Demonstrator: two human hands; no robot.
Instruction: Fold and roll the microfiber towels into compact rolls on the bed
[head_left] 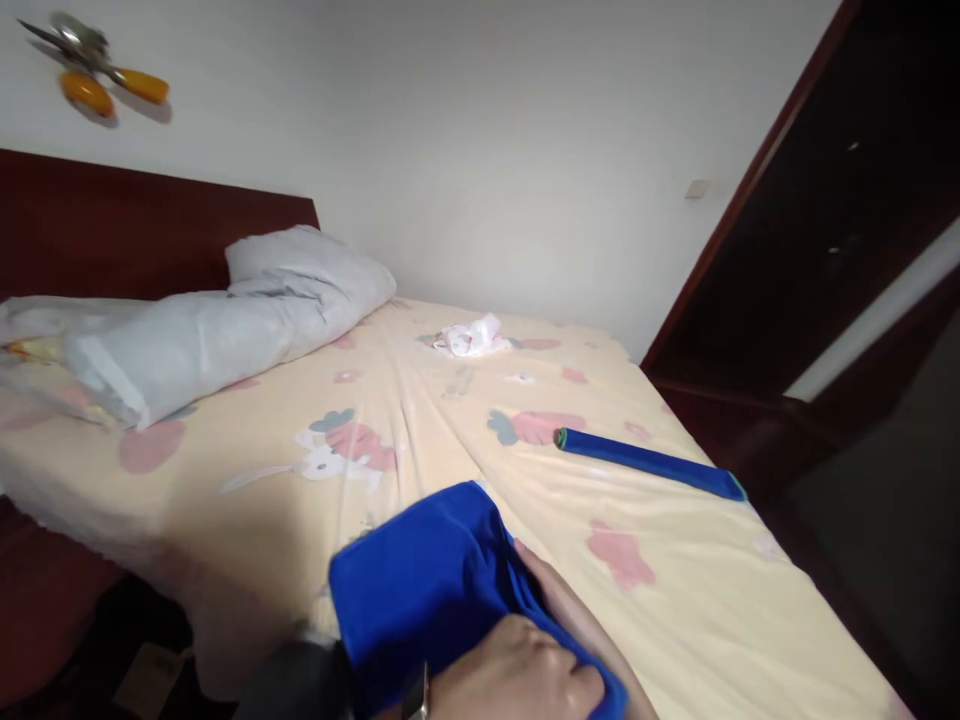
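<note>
A folded blue cloth [420, 580] lies at the near side of the bed, its top edge resting on the sheet. My left hand [521, 665], with a watch on the wrist, is closed over the cloth's near right part. My right hand [544, 580] is along the cloth's right side, gripping its edge, with most of its fingers hidden by the fabric. Farther right, a blue cloth roll [649, 464] with green-edged ends lies apart from both hands.
The bed sheet [450, 430] is pale yellow with carrot and rabbit prints. A crumpled white item [472, 336] lies near the wall. A grey quilt [217, 330] is bunched by the dark wooden headboard [150, 220]. Dark furniture [810, 200] stands at right.
</note>
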